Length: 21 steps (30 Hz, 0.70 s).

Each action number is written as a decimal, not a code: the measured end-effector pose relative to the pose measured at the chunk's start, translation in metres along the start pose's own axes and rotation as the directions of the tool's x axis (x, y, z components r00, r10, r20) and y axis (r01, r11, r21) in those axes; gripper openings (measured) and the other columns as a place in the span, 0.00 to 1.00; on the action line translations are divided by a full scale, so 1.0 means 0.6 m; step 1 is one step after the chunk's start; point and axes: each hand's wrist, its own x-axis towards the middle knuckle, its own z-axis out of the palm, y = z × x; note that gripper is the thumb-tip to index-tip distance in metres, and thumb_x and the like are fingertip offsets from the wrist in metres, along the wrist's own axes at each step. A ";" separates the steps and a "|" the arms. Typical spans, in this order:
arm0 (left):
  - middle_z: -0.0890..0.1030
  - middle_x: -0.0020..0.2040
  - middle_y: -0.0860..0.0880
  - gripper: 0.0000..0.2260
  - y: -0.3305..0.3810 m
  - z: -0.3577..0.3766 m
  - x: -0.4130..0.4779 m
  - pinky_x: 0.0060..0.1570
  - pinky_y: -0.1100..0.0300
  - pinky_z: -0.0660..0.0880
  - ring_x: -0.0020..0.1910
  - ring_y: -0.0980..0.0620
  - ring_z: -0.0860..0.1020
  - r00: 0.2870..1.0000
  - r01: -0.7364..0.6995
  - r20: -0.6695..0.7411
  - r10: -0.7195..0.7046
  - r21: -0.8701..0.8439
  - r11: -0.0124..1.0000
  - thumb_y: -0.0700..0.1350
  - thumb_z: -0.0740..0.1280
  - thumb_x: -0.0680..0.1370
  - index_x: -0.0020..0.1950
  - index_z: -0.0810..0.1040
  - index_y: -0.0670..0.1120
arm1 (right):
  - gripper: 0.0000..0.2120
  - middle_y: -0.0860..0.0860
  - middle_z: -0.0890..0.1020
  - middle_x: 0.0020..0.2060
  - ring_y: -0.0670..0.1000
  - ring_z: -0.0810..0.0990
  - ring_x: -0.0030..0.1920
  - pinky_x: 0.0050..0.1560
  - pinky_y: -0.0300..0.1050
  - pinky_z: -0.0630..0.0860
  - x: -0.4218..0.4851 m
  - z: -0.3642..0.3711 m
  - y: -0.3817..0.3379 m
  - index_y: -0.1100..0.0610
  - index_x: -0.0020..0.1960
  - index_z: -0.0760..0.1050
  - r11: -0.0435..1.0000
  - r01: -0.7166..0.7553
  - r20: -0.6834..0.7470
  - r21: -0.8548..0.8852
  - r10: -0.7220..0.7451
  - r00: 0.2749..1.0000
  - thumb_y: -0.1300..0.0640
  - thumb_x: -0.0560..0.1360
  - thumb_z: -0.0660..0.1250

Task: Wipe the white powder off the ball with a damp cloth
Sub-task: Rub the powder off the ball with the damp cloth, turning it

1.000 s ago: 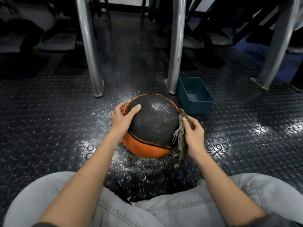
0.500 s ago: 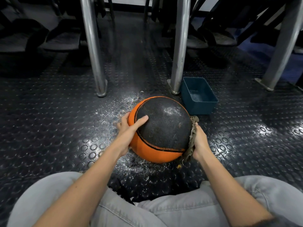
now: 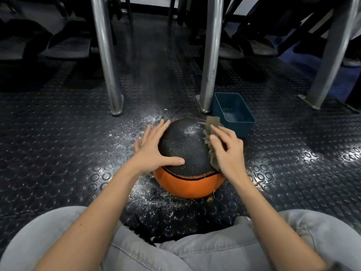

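Ball (image 3: 185, 149), black above and orange below, is being shown resting on the dark studded floor (image 3: 58, 143), in front of the person's grey trouser legs (image 3: 195, 251) and just short of a blue tub (image 3: 244, 129), which is standing beyond it to the right. The ball is being steadied on its left side by the left hand (image 3: 150, 151), whose fingers are being held straight and spread wide, the thumb lying across the black panel. A frayed grey-brown cloth (image 3: 212, 124) is being pressed against the upper right of the ball by the right hand (image 3: 228, 151), whose fingers are being spread over the cloth and only slightly bent; their tips are blurred. White powder (image 3: 125, 137) is lying scattered on the floor around the ball's left and near sides. Two metal legs (image 3: 106, 65) are standing behind the ball, the right-hand one just beside the tub.
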 end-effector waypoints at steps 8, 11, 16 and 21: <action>0.42 0.74 0.65 0.61 0.026 0.040 -0.008 0.72 0.38 0.42 0.75 0.57 0.42 0.999 -0.032 0.018 0.031 0.075 0.997 0.62 0.80 0.54 0.76 0.44 0.61 | 0.18 0.45 0.78 0.59 0.51 0.70 0.57 0.57 0.48 0.67 -0.003 0.001 -0.017 0.48 0.59 0.79 0.868 0.399 0.097 -0.294 -0.389 0.916 0.43 0.75 0.60; 0.42 0.75 0.63 0.59 0.037 0.047 -0.010 0.72 0.39 0.42 0.75 0.56 0.41 1.000 -0.028 0.015 0.026 0.104 0.994 0.61 0.79 0.57 0.76 0.43 0.61 | 0.15 0.48 0.80 0.56 0.49 0.74 0.56 0.59 0.45 0.69 0.073 -0.011 -0.003 0.51 0.58 0.80 0.972 0.198 0.121 -0.126 -0.183 0.976 0.46 0.76 0.62; 0.41 0.75 0.63 0.59 0.045 0.060 -0.013 0.72 0.38 0.43 0.75 0.57 0.40 0.999 -0.049 0.006 0.049 0.116 0.992 0.62 0.79 0.56 0.76 0.43 0.61 | 0.10 0.50 0.81 0.55 0.50 0.76 0.58 0.61 0.46 0.69 0.108 -0.018 0.020 0.52 0.54 0.81 0.981 -0.192 0.106 0.009 0.190 0.976 0.51 0.78 0.63; 0.43 0.70 0.71 0.62 0.022 0.044 -0.018 0.72 0.39 0.49 0.74 0.59 0.44 0.994 -0.102 0.054 0.098 0.085 0.991 0.68 0.75 0.49 0.76 0.44 0.60 | 0.11 0.41 0.80 0.52 0.50 0.70 0.51 0.52 0.44 0.64 -0.001 0.004 -0.032 0.44 0.53 0.81 0.928 0.276 -0.017 -0.249 -0.290 0.957 0.44 0.75 0.64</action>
